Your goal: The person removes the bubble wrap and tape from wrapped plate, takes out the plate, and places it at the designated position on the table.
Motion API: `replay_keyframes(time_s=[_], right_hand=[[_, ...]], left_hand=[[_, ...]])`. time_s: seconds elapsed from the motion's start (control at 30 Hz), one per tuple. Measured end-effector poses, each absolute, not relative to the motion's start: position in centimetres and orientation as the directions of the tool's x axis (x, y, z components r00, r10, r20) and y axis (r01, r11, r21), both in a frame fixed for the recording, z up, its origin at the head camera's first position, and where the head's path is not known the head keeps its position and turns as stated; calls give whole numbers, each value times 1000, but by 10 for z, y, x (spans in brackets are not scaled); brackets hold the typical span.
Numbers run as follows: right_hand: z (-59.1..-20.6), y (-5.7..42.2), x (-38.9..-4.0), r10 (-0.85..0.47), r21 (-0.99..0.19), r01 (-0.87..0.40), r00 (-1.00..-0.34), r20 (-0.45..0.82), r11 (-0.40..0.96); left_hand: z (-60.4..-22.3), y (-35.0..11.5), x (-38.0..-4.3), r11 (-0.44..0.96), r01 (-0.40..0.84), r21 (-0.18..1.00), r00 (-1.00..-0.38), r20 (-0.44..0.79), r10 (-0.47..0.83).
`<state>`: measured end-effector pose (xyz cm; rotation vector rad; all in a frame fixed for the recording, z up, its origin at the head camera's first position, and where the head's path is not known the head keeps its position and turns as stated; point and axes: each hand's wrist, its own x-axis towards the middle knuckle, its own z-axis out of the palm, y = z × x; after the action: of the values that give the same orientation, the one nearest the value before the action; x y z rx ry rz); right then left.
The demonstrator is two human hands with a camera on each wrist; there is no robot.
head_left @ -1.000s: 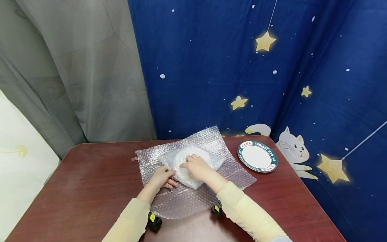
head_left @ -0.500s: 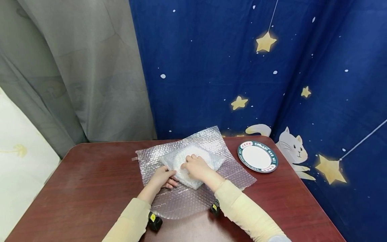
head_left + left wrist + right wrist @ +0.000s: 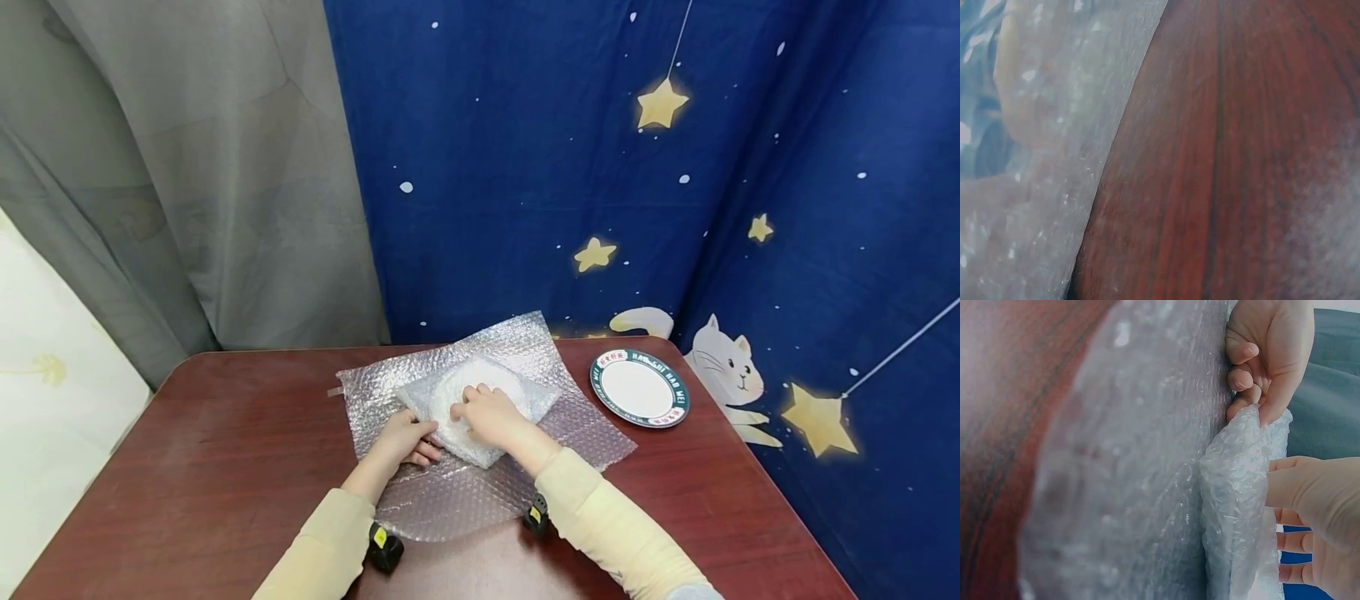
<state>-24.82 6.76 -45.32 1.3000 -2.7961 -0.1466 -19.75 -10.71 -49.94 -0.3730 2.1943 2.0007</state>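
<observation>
A bundle of folded bubble wrap [image 3: 480, 454] with a round white shape showing through it lies on a larger spread sheet of bubble wrap [image 3: 450, 500]. My left hand [image 3: 397, 440] pinches the bundle's near left edge, its lower fingers curled beneath the thumb. On top of the bundle my right hand [image 3: 491, 417] presses with its fingertips. In the right wrist view the fingers [image 3: 1297, 540] stand fairly straight against the wrapped face, and the left thumb [image 3: 1282, 394] meets the bundle's corner. The left wrist view shows only the sheet's edge [image 3: 1085, 156] and table.
A white plate [image 3: 637, 388] with a green lettered rim lies at the back right of the reddish-brown table [image 3: 225, 467]. Behind the table hang a grey curtain [image 3: 285, 208] and a blue starry curtain [image 3: 510, 167]. A black wrist camera [image 3: 386, 550] sits under the left sleeve.
</observation>
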Motion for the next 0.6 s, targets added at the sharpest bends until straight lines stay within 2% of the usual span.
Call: replay_keyframes(time_s=[0.6], right_hand=[[-458,72,-246,-760,7,-762,-646,65,648]], left_hand=[[-499,-106,-197,71,-281,957,-957,-274,-94]])
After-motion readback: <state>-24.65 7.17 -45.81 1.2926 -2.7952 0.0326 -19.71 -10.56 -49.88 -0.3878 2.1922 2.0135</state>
